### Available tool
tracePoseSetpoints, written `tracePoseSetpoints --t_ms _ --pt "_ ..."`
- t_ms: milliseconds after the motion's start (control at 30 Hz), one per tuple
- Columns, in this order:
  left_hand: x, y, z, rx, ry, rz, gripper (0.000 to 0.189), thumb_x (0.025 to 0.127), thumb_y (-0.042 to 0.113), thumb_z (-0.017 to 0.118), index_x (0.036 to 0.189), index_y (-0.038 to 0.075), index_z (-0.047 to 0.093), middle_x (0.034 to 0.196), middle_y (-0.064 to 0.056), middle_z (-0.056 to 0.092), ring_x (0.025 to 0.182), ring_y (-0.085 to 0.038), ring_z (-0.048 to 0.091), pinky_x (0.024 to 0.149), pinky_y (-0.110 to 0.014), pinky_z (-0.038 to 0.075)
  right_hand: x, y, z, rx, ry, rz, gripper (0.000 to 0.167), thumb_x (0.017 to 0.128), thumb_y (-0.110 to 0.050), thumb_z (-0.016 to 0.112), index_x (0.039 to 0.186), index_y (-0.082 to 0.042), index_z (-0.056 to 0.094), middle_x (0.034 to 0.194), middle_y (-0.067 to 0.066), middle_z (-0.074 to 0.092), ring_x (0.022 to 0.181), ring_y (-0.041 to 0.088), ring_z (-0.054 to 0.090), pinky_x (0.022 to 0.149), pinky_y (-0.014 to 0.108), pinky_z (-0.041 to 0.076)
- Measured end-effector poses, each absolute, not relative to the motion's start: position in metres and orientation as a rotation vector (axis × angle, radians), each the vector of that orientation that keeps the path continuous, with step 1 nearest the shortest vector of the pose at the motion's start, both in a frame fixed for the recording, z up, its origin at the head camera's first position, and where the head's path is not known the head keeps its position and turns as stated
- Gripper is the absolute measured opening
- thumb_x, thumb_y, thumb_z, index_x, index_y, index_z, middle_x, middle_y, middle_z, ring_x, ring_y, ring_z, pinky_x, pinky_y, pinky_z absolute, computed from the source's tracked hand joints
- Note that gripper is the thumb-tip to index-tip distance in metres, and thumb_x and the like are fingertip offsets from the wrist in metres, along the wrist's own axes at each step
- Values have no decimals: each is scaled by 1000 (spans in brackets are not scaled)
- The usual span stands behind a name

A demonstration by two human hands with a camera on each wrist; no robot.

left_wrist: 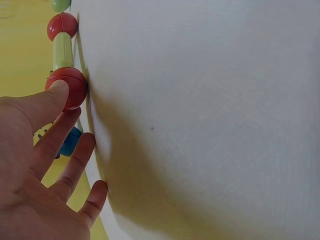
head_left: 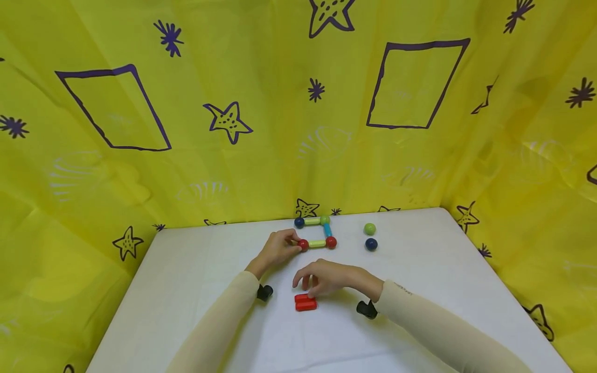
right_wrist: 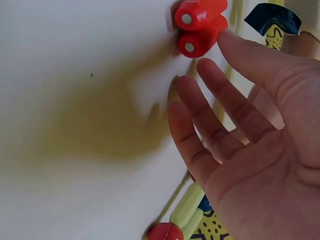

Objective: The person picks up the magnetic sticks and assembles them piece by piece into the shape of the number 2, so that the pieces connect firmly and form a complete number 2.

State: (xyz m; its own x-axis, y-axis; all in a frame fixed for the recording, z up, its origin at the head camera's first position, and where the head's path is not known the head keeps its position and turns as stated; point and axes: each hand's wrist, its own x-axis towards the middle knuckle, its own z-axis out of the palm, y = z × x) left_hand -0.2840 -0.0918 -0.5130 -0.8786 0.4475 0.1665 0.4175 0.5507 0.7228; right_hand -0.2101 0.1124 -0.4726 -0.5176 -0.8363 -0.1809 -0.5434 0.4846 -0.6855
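Note:
Pinched by my left hand (head_left: 278,247) is a red ball (head_left: 303,245), with the thumb (left_wrist: 59,90) laid on it in the left wrist view. That ball ends a three-sided frame: a yellow-green rod (head_left: 317,244), a second red ball (head_left: 331,242), a light blue rod (head_left: 327,230), a green ball (head_left: 325,220), another yellow-green rod (head_left: 312,221) and a dark blue ball (head_left: 299,223). Two red rods (head_left: 306,306) lie side by side with round silvery ends. My right hand (head_left: 326,277) hovers over them, fingers loosely spread, thumb tip (right_wrist: 227,37) right at one rod.
A loose green ball (head_left: 370,228) and a dark blue ball (head_left: 371,244) sit right of the frame. The white table (head_left: 186,295) meets a yellow patterned curtain (head_left: 275,171) behind and at both sides. Each wrist wears a small black camera (head_left: 366,310).

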Motion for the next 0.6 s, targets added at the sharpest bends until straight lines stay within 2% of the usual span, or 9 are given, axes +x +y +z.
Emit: tracePoseSetpoints --t_ms 233,600 --pt "-285 -92 -514 782 2745 1254 12 89 5 79 92 10 70 99 -3 76 94 -22 68 88 -40 54 -207 106 -479 -1163 2236 -740 31 91 3 70 116 -16 73 92 -6 70 79 4 60 78 20 51" --pt "-284 -92 -514 778 2742 1263 11 90 6 79 93 10 69 99 -3 76 95 -22 68 88 -40 54 -205 103 -481 -1221 2253 -662 30 94 3 68 115 -16 76 90 -4 67 77 3 55 77 19 48"
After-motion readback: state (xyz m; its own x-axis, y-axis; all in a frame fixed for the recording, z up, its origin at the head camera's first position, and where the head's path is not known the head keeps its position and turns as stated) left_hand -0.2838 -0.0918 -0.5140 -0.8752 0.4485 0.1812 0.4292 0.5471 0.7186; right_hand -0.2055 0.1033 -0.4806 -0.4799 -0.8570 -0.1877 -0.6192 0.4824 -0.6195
